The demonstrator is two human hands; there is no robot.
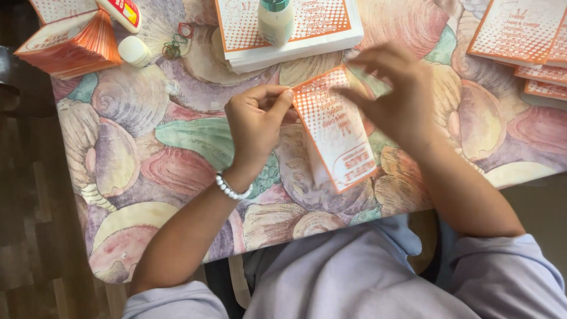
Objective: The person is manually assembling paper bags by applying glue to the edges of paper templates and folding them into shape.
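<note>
Bag: flat paper, orange-dotted white | left hand pinches top corner

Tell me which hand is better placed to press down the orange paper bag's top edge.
Probably the right hand: it hovers open over the paper bag top, while the left hand pinches its corner.

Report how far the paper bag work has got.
Done, it seems: a fanned bundle of bags stands at the table's far left corner. In hand: the left hand pinches one orange-printed bag while the right hand hovers over it. Left: flat stacks at right and another under the glue bottle.
</note>
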